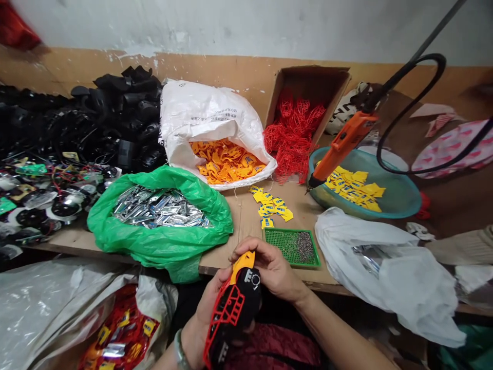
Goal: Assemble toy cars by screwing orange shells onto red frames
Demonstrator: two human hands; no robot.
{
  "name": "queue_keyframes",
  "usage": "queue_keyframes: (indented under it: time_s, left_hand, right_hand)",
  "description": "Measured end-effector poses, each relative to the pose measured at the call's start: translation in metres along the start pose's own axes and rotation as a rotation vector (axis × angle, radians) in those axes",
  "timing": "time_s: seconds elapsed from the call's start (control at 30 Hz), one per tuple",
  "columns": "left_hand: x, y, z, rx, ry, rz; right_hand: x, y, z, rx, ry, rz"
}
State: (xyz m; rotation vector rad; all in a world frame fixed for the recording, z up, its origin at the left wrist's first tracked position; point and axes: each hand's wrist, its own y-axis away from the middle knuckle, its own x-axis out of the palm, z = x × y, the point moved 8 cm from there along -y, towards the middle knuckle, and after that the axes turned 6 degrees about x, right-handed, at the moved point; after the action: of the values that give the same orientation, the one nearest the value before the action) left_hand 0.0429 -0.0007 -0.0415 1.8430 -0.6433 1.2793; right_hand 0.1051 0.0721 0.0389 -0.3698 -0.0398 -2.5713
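Note:
In front of me, my left hand (205, 304) is wrapped around a black and red toy car body (246, 303), which is tilted with its far end up. A red lattice frame (230, 308) lies along its side. At the far end sits an orange plastic piece (242, 265), pinched by the fingers of my right hand (277, 271). Some of the right fingertips are hidden behind the piece. Just beyond my hands is a green mesh tray (280, 240) with many small screws (305, 245). Several yellow pieces (274, 206) lie on the cardboard behind it.
An orange electric screwdriver (344, 146) hangs over a teal basin (404, 198) of yellow pieces. Around are a green bag (215, 216) of silver parts, a white sack (208, 105) of orange pieces, red frames (288, 144), black shells (123, 113), and a white bag (416, 277).

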Motion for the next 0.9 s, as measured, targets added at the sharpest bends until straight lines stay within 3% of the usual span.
queue_keyframes:
  time_s: [0.1,0.2,0.3,0.37,0.43,0.67,0.9]
  left_hand:
    - [-0.001,-0.001,0.002,-0.029,-0.107,-0.015]
    - [-0.002,0.010,-0.027,0.160,-0.342,-0.197]
    - [0.027,0.031,-0.065,0.460,-0.581,-0.161]
    - [0.046,0.040,-0.075,0.516,-0.815,-0.105]
    - [0.051,0.043,-0.076,0.516,-0.943,-0.093]
    - [0.029,0.042,-0.062,0.475,-0.772,-0.117]
    - [0.034,0.041,-0.056,0.491,-0.695,-0.098]
  right_hand:
    - [-0.005,-0.002,0.001,0.016,0.078,-0.097]
    - [-0.012,-0.002,0.005,0.069,0.229,-0.156]
    - [-0.015,-0.002,0.011,0.101,0.352,-0.210]
    - [-0.015,-0.002,0.012,0.123,0.368,-0.231]
    - [-0.015,-0.002,0.010,0.152,0.362,-0.240]
    - [-0.022,0.005,-0.004,0.208,0.208,-0.200]
    - [-0.026,0.009,-0.024,0.238,0.011,-0.244]
